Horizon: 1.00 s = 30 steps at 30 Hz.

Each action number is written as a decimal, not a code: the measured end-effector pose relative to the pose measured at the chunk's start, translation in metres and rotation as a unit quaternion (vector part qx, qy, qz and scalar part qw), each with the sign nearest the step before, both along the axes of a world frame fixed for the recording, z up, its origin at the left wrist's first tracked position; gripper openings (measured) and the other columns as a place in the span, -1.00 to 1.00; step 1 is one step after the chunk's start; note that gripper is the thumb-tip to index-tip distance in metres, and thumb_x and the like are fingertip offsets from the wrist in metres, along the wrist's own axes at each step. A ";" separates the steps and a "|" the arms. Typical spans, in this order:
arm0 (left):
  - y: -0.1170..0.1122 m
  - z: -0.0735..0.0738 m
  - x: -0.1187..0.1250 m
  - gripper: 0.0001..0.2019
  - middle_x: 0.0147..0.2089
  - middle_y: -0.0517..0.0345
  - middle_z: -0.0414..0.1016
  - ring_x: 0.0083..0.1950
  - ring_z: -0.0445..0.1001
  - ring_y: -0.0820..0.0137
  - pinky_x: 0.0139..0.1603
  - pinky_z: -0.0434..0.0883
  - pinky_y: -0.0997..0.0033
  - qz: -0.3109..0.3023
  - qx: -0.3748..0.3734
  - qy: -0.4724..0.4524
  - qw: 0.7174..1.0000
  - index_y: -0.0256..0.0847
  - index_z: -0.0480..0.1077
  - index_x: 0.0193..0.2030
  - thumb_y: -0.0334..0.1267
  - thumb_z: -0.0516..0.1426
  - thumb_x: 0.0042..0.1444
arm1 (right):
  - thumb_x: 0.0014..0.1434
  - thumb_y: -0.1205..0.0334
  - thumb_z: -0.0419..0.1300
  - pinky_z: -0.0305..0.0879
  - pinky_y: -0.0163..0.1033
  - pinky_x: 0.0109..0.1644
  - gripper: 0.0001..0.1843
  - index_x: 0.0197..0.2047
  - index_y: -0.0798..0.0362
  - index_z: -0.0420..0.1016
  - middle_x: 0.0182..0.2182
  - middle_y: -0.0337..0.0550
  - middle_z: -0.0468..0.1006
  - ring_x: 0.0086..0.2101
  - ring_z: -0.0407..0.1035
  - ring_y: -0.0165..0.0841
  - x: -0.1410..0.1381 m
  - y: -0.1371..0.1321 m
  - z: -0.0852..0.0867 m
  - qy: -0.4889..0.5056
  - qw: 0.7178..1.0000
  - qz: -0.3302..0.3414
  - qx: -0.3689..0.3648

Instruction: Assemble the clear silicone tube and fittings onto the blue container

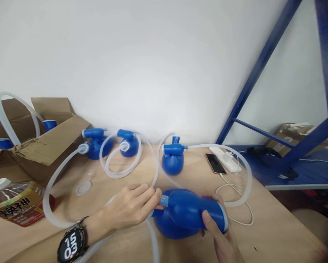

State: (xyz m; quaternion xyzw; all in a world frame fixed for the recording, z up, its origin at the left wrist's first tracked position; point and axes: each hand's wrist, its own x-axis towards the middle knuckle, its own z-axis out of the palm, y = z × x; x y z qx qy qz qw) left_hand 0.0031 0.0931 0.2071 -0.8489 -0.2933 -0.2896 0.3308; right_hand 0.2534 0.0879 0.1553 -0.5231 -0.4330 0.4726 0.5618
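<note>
Close in front of me is a large blue plastic urinal bottle (184, 208), lying tilted with its white-rimmed end to the right. My right hand (221, 233) is wrapped round that end, its thumb on the near side. The fingers of my left hand (139, 204) are closed at the bottle's other end, around the pale translucent hose connector (164, 200). What lies beneath those fingers is partly hidden. A translucent hose (153, 241) runs down below the left hand. My left wrist wears a black watch (72, 243).
Several similar blue bottles with hoses stand along the wall, one blue bottle (172, 162) in the middle. On the left are an open cardboard box (51, 138), a drink bottle (18, 204) and a clear ring cap (84, 187). A phone (215, 163) and power strip (226, 160) lie right.
</note>
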 end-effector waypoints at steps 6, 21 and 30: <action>0.007 -0.004 -0.007 -0.82 -0.37 0.17 0.50 -0.40 0.46 0.44 -0.40 0.32 0.37 -0.036 0.083 0.013 0.996 -0.44 0.41 -0.05 -0.38 0.03 0.54 | -0.16 -0.45 0.49 0.21 -0.34 -0.58 -0.13 0.04 -0.01 0.48 -0.25 -0.15 0.54 -0.48 0.34 -0.37 -0.001 0.014 -0.010 0.080 0.992 0.044 -0.085; 0.010 0.004 0.001 -0.71 -0.06 0.12 0.62 -0.06 0.61 0.33 -0.02 0.51 0.38 -0.067 -0.460 -0.115 0.878 -0.20 0.49 0.11 -0.10 0.03 0.55 | 0.10 -0.28 0.41 0.47 -0.22 0.06 -0.37 0.05 -0.06 0.40 -0.05 -0.13 0.53 -0.05 0.48 -0.21 0.007 0.000 -0.002 -0.044 0.994 -0.005 0.099; -0.066 0.003 -0.027 -0.49 0.28 0.00 0.52 0.23 0.55 0.10 0.12 0.63 0.14 0.015 -0.216 -0.088 0.972 0.07 0.24 0.53 0.03 0.00 0.52 | 0.01 -0.32 0.47 0.52 -0.22 -0.07 -0.26 0.09 -0.07 0.43 -0.06 -0.14 0.58 -0.07 0.51 -0.18 0.020 0.015 -0.039 0.014 0.999 -0.031 0.011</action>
